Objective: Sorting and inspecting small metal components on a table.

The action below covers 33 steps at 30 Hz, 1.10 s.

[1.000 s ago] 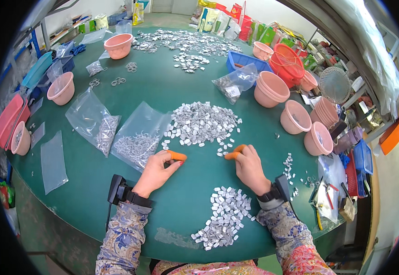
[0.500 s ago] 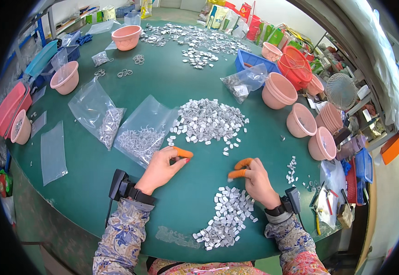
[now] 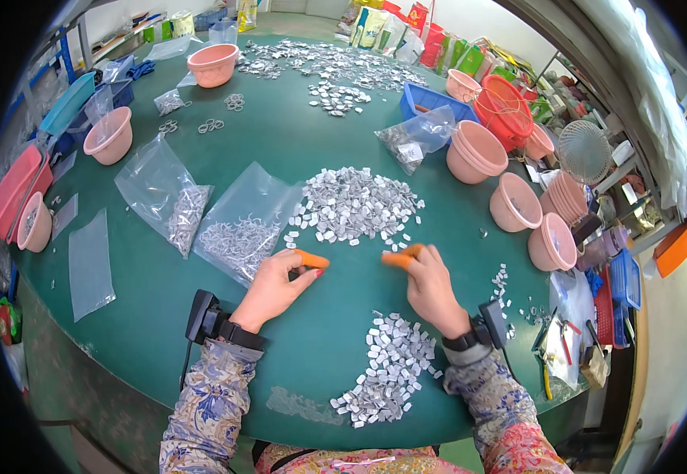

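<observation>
Both hands have pulled back from the upper pile of small silver pieces [image 3: 355, 207] at frame centre. Left hand [image 3: 276, 284] and right hand [image 3: 430, 286] narrow, orange-capped fingertips [image 3: 312, 259] pinched; held piece too small to tell. Lower pile [image 3: 387, 367] sits near the right wrist.

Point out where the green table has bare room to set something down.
Bare table lies between the pink bowl and the central pile of metal pieces, and near the left hand. The right rim, by the stacked pink bowls, is crowded.
</observation>
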### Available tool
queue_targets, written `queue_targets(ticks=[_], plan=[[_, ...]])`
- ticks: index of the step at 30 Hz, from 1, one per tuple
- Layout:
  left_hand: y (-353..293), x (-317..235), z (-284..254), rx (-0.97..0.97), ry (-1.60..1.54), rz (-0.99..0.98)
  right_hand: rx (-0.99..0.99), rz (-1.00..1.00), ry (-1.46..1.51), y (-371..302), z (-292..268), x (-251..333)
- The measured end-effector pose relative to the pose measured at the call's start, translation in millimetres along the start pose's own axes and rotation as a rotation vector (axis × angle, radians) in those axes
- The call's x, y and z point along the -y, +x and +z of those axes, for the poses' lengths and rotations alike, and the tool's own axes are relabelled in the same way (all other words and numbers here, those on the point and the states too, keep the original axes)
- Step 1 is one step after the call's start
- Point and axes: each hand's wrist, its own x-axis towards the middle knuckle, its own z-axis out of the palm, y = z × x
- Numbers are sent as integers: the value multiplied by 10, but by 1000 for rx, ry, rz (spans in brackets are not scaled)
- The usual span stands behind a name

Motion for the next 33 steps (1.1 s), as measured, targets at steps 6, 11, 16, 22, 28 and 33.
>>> queue_targets(ticks=[6,11,16,22,28,33], plan=[[-40,163,-3,-48,44,32,99,-14,-124,-71,47,87],[-3,5,-9,16,27,-41,-3,70,126,-364,-258,47],[9,31,-17,12,-39,-10,-73,415,105,-525,-377,-253],[7,31,-4,-11,-57,-36,-182,172,-86,-520,-155,-389],[-11,66,-9,-8,-8,-40,-289,300,86,-448,-214,-333],[3,59,10,-15,-47,10,-290,220,-210,-456,-419,-694]])
